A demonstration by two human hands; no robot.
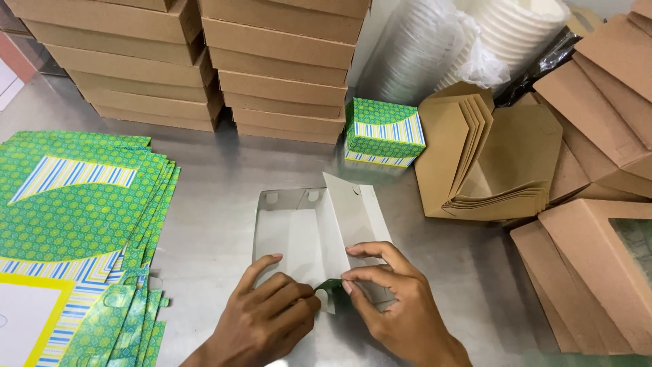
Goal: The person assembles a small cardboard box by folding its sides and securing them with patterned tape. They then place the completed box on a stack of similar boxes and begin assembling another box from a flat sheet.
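Head view: a half-folded carton blank (319, 228), matte white inside with green printed tabs, lies mid-tabletop (217, 170) toward the near edge; left hand (268, 319) and right hand (401, 306) pinch its near flap.

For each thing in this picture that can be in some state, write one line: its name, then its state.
Box blank: half folded, white inside up.
Left hand: pressing the blank's near edge.
Right hand: pinching a green tab.
Green box: assembled, closed.
Green sheets: flat, stacked.
Brown boxes: closed, stacked.
Brown cartons: open, nested.
Bowls: stacked.
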